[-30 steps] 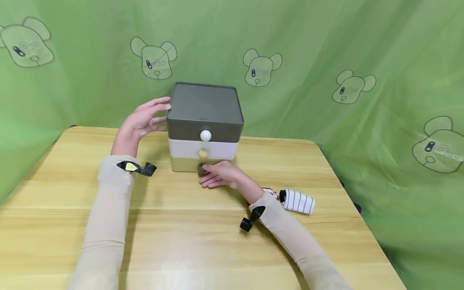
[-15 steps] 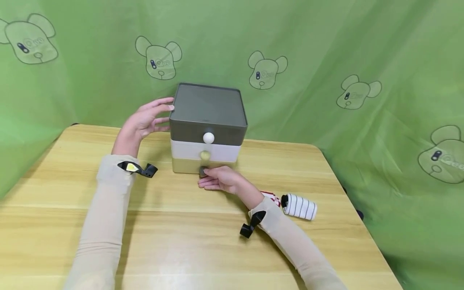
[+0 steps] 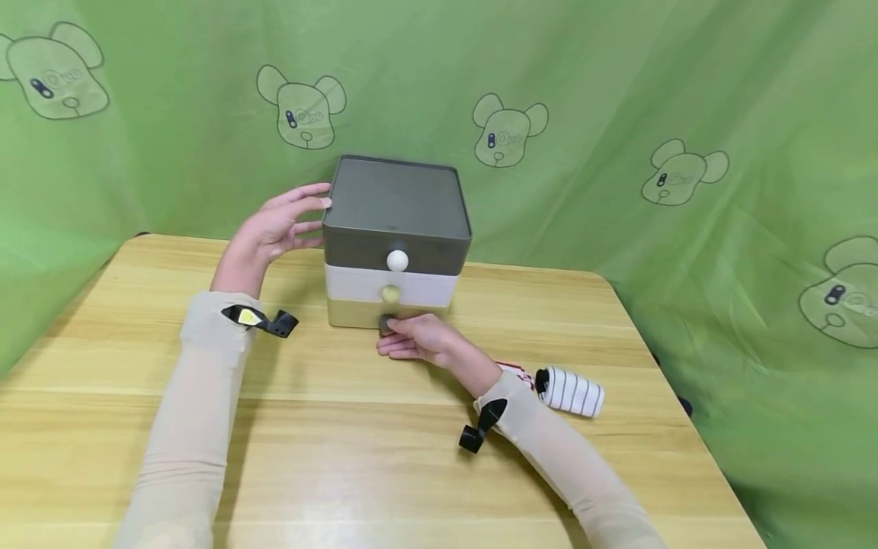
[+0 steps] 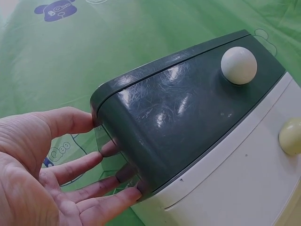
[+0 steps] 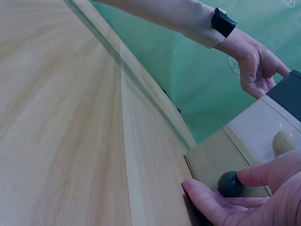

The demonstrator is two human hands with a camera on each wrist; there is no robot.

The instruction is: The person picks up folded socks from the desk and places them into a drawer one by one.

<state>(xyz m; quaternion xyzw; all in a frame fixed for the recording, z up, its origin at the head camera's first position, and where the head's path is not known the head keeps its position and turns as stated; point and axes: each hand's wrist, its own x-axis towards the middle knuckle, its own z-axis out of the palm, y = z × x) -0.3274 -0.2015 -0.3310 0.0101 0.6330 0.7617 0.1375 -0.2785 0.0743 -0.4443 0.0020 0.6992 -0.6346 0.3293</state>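
Note:
A small three-drawer box point(image 3: 398, 198) stands at the back of the table. Its top drawer point(image 4: 164, 113) is dark grey with a white knob point(image 3: 397, 261), the middle one white with a pale yellow knob point(image 3: 390, 294), the bottom one beige point(image 3: 350, 313). My left hand point(image 3: 267, 232) touches the box's left side with extended, spread fingers, the thumb point(image 4: 73, 121) at the top corner. My right hand point(image 3: 428, 341) is at the bottom drawer, pinching its dark round knob point(image 5: 230, 184), thumb on the near side and fingers below. The drawer fronts sit flush.
A rolled white cloth with dark stripes point(image 3: 575, 393) lies on the wooden table point(image 3: 357, 457) right of my right forearm. Beside it a red-and-white cloth point(image 3: 516, 372) is partly hidden by the wrist. A green curtain point(image 3: 411, 69) hangs close behind the box.
The head view has shifted slightly, so the box appears a little further right. Both hands keep their places on the box and the knob.

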